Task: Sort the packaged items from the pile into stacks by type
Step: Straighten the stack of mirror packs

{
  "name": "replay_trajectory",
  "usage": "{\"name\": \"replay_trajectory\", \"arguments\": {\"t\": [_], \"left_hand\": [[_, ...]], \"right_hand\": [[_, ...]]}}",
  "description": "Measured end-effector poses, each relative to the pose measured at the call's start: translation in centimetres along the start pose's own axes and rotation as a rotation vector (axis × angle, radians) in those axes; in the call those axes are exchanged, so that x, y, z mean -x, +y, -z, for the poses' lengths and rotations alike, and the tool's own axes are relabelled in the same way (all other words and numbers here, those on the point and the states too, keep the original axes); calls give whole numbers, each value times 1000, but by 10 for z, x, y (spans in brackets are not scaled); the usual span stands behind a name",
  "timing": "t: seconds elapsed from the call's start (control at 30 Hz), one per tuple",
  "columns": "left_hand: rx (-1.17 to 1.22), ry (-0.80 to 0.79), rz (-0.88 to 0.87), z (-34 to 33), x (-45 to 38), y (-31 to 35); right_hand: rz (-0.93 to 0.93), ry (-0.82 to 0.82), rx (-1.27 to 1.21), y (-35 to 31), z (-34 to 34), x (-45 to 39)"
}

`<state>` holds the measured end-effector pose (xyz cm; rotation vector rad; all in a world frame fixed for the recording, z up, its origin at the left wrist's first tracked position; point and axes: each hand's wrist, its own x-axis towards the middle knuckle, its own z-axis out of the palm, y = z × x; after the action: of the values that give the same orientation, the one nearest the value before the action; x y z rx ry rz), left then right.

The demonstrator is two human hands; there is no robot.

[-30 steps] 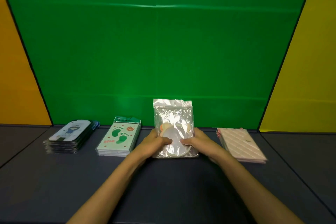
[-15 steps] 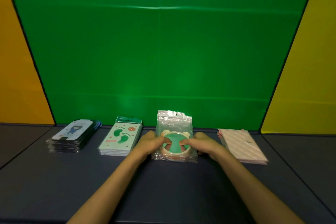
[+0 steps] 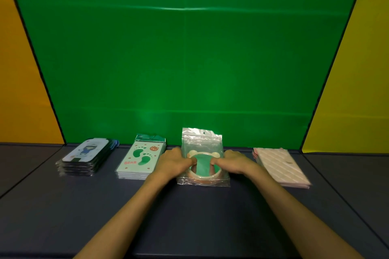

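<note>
A stack of clear bags holding round green bear-eared pads (image 3: 203,147) lies on the dark table, in the middle of the row. My left hand (image 3: 174,163) grips its left side with the thumb on top. My right hand (image 3: 232,164) grips its right side the same way. To the left lie a stack of mint footprint packets (image 3: 140,159) and a stack of dark-edged packets with a cartoon figure (image 3: 84,156). A stack of pink striped packets (image 3: 280,166) lies to the right.
The dark table (image 3: 189,216) runs to a green backdrop (image 3: 189,59) just behind the stacks, with orange and yellow panels at the sides. Seams cross the table surface at far left and far right.
The clear bag stood tilted up in both hands a second ago. It has since been lowered flat onto the table, and both hands still hold its sides.
</note>
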<state>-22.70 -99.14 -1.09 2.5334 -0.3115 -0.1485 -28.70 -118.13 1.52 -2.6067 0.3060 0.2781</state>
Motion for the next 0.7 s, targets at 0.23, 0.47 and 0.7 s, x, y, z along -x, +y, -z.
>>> {"name": "replay_trajectory", "arguments": {"t": [0.23, 0.47, 0.7], "left_hand": [[-364, 146, -194, 6, 0, 1], [-485, 179, -291, 14, 3, 3], [-464, 224, -370, 27, 0, 11]], "right_hand": [[27, 221, 330, 0, -4, -5], [128, 396, 467, -8, -9, -6], [197, 445, 438, -18, -4, 6]]}}
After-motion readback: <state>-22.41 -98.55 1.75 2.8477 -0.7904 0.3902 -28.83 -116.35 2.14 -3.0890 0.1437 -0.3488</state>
